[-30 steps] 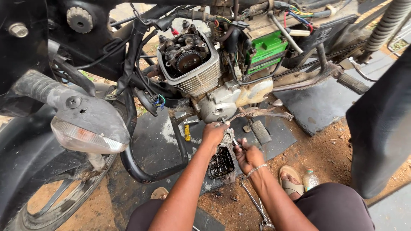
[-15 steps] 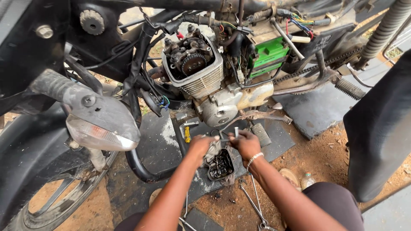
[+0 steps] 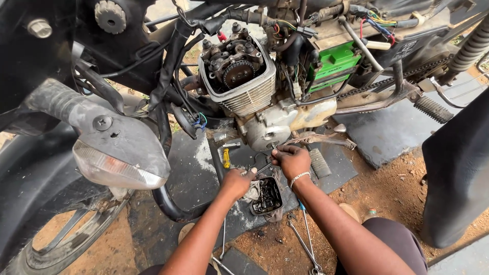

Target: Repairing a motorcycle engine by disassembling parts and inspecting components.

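Under the motorcycle engine (image 3: 265, 109), your right hand (image 3: 291, 160) pinches a thin metal tool (image 3: 265, 167), fingers closed around its upper end. The tool slants down toward your left hand (image 3: 237, 182), whose curled fingers meet its lower end; whether they grip it, you cannot tell. Just below both hands sits a dark engine cover (image 3: 266, 196), on the black mat (image 3: 191, 168).
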